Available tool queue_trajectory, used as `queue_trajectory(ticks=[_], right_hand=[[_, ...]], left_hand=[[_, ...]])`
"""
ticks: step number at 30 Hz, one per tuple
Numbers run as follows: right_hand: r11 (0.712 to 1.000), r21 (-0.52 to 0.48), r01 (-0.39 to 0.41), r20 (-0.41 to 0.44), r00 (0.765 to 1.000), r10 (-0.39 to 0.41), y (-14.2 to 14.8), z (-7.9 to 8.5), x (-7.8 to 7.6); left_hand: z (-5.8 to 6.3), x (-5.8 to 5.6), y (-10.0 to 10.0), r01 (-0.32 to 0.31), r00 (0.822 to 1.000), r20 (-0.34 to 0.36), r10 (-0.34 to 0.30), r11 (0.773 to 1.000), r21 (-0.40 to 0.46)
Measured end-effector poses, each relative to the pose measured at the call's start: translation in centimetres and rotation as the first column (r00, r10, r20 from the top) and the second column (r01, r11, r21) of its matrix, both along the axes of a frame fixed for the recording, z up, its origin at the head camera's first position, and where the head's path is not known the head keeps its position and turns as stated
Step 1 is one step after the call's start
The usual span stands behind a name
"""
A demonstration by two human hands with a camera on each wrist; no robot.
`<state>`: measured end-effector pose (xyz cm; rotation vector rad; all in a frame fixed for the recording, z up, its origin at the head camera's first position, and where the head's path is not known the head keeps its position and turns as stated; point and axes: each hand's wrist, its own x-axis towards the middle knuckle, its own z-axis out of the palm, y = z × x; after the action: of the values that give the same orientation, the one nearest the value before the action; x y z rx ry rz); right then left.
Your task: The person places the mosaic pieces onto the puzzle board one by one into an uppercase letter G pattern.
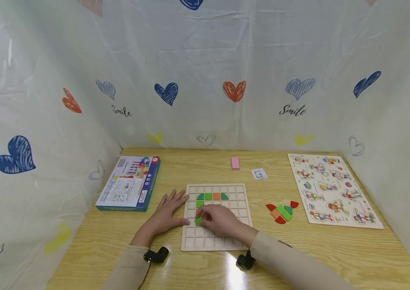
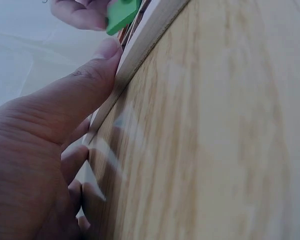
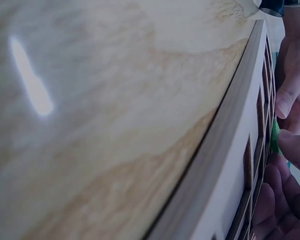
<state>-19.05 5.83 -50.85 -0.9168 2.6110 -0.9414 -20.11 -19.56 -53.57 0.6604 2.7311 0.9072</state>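
A wooden grid board (image 1: 190,241) lies on the table with colored pieces in an L-shaped run. Its top row shows a green quarter-round (image 1: 200,196), a green square (image 1: 208,196), an orange square (image 1: 216,196) and another green quarter-round (image 1: 224,196). My right hand (image 1: 219,219) pinches a green tile (image 2: 122,14) between thumb and fingers, tilted over the left side of the grid. Part of the column beneath is hidden by that hand. My left hand (image 1: 166,215) is spread at the board's left edge, its thumb (image 2: 97,65) against the rim.
Loose red, orange and green pieces (image 1: 281,213) lie right of the board. Behind it are a pink block (image 1: 235,163) and a small pattern card (image 1: 259,174). A boxed set (image 1: 129,183) sits at left, a picture puzzle board (image 1: 332,189) at right. Hanging sheets (image 1: 205,121) enclose the table.
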Motion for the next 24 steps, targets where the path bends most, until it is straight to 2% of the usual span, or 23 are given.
queue_trajectory(ticks=[6, 14, 24], right_hand=[[0.999, 0.024, -0.03, -0.032, 0.999, 0.031, 0.1, -0.1, -0.1], [0.997, -0.05, -0.054, 0.004, 0.999, 0.055, 0.9, -0.1, 0.0], [0.995, -0.098, -0.014, 0.006, 1.0, 0.015, 4.4, 0.1, 0.2]], left_hand=[[-0.1, 0.0, -0.1, -0.003, 1.0, -0.002, 0.003, 1.0, 0.01], [-0.3, 0.0, 0.0, -0.001, 1.0, 0.003, 0.001, 1.0, -0.001], [0.0, 0.0, 0.0, -0.006, 1.0, 0.01, 0.006, 1.0, 0.002]])
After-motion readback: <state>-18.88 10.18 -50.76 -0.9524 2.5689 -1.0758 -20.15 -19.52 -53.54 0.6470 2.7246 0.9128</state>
